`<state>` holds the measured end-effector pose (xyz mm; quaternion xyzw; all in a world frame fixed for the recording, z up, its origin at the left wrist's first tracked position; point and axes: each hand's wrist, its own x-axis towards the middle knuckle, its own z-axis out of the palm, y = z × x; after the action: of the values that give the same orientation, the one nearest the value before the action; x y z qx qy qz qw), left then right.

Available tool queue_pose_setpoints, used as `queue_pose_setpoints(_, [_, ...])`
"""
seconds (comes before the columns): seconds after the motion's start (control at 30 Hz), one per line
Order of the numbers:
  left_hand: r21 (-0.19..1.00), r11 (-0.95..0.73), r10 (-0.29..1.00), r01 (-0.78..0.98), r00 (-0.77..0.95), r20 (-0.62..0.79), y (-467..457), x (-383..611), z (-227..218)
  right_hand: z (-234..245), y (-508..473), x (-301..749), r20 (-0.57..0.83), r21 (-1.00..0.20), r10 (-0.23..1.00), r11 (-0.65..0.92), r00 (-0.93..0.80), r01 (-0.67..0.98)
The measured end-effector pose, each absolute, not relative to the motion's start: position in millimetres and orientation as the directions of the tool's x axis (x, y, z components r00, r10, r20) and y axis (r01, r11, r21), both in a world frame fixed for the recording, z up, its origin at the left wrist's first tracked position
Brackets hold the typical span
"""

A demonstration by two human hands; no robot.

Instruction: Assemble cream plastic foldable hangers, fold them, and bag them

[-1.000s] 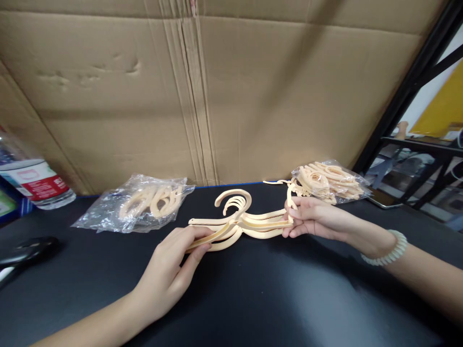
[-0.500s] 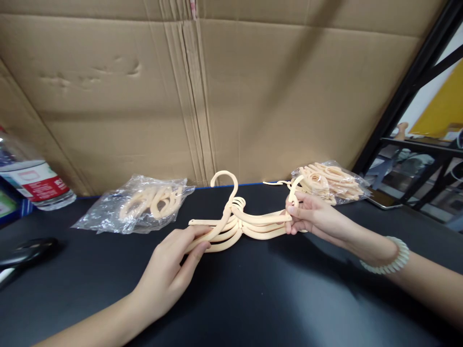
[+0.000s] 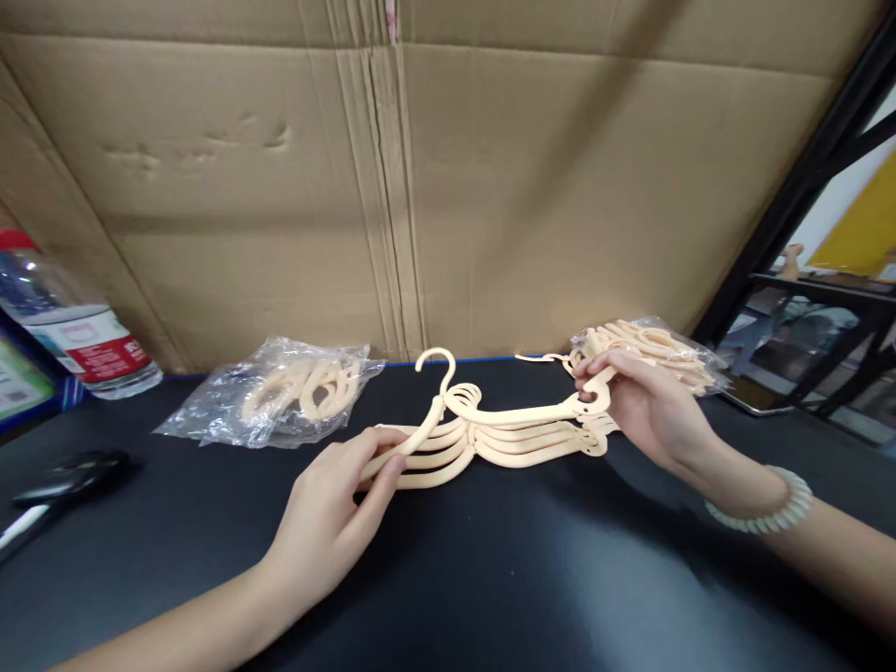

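Note:
A cream plastic clothes hanger is raised at a tilt, its hook pointing up. My left hand is closed around the hanger's left arm, thumb in front and fingers behind. At the other end, my right hand pinches a small curved end piece of the same colour against the tip of the right arm. Whether the two are fully joined I cannot tell. Just below lie several similar hangers stacked on the black table, curved pieces on their right ends.
A clear bag of curved cream pieces lies at left, another bag of cream parts at right. A loose cream piece rests near the cardboard wall. A water bottle and black mouse are at far left.
My right hand has moved slightly right and turned, bringing the curved piece down from upright onto the arm's tip. My left hand keeps its hold. The view has shifted slightly.

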<state>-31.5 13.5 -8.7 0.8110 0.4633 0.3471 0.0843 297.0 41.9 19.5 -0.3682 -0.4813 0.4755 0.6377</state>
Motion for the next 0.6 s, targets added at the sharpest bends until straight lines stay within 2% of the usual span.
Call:
queue_pose_setpoints(0.23, [0.272, -0.684, 0.676, 0.677, 0.447, 0.586, 13.5, -30.5, -7.7, 24.1, 52.4, 311.8, 0.224, -0.926, 0.944, 0.284, 0.242, -0.248])
queue_pose_setpoints(0.37, [0.237, -0.705, 0.655, 0.668, 0.485, 0.580, 14.0, -29.8, -7.7, 25.1, 52.1, 313.4, 0.335, -0.918, 0.904, 0.376, 0.266, -0.124])
queue_pose_setpoints(0.43, [0.233, -0.719, 0.644, 0.655, 0.501, 0.578, 13.2, -29.2, -7.5, 25.1, 49.9, 311.7, 0.391, -0.913, 0.896, 0.406, 0.211, -0.031])
queue_pose_setpoints(0.5, [0.221, -0.748, 0.616, 0.626, 0.529, 0.584, 11.6, -28.0, -6.9, 25.6, 45.1, 308.7, 0.443, -0.893, 0.892, 0.431, 0.087, 0.124])
queue_pose_setpoints(0.6, [0.203, -0.802, 0.559, 0.562, 0.586, 0.586, 8.9, -25.7, -5.3, 27.3, 33.0, 301.5, 0.440, -0.736, 0.851, 0.525, -0.287, 0.428])
